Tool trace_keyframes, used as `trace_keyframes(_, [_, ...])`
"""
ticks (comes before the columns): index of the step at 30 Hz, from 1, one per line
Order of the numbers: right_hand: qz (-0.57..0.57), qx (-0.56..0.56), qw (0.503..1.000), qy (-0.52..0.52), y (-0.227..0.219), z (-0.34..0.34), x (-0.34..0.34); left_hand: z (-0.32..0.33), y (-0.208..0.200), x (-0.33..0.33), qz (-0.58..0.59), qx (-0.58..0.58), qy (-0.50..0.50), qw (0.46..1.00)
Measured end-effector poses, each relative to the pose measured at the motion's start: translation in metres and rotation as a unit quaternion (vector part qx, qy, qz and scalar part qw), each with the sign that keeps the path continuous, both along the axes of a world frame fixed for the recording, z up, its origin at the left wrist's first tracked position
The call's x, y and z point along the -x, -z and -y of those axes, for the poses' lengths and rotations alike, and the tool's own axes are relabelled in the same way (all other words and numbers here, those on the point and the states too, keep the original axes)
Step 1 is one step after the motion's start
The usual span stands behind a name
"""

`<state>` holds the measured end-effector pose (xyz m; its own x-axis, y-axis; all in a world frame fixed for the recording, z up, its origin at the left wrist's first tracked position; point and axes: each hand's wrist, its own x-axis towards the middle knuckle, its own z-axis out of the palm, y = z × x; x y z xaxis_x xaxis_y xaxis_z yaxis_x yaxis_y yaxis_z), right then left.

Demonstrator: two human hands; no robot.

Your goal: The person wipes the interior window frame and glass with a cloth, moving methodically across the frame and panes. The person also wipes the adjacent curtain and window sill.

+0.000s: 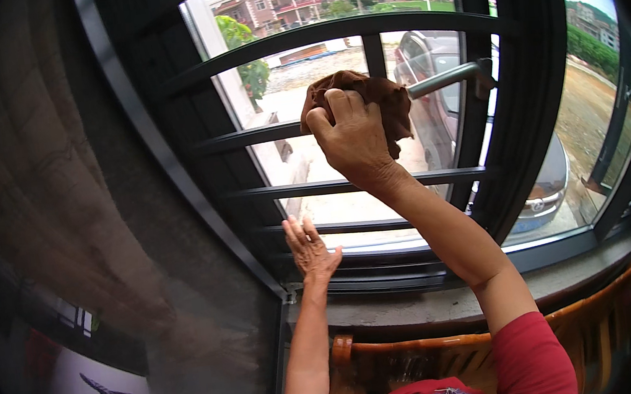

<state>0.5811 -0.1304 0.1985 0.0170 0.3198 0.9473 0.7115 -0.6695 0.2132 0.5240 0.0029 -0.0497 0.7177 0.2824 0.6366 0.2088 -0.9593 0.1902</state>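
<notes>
A crumpled brown cloth (396, 108) is bunched under my right hand (353, 133), whose fingers curl over it. Hand and cloth are up at a dark horizontal bar of the window grille (268, 42), near where a vertical bar meets it. Lower and to the left, my left hand (310, 250) has its fingers stretched out and slightly spread, against or close beside a low grille bar. Nothing shows in that hand. The cloth hides part of the bar behind it.
A grey metal window handle (445, 79) juts toward the cloth from the right. Below the sill (427, 307) stands a wooden slatted bench (415, 344). A dark panel (156, 214) borders the left side. Outside are a parked car (436, 100), another vehicle (544, 192) and houses (273, 9).
</notes>
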Motion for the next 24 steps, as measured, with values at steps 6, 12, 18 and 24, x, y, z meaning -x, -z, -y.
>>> trace_keyframes(6, [-0.056,0.063,0.966,-0.245,0.000,-0.086,0.006,-0.003,0.002,0.002,-0.009,0.028,0.010,1.000])
trace_keyframes(12, [-0.035,0.112,0.948,-0.294,0.003,-0.170,0.004,-0.002,0.008,-0.011,-0.042,0.009,0.012,0.999])
trace_keyframes(18, [0.085,0.083,0.984,-0.134,-0.001,-0.171,0.007,-0.008,0.009,-0.001,-0.007,0.018,0.004,1.000])
trace_keyframes(24, [0.077,0.049,0.990,-0.110,0.003,-0.099,-0.017,-0.008,0.004,0.001,-0.027,-0.011,0.003,1.000])
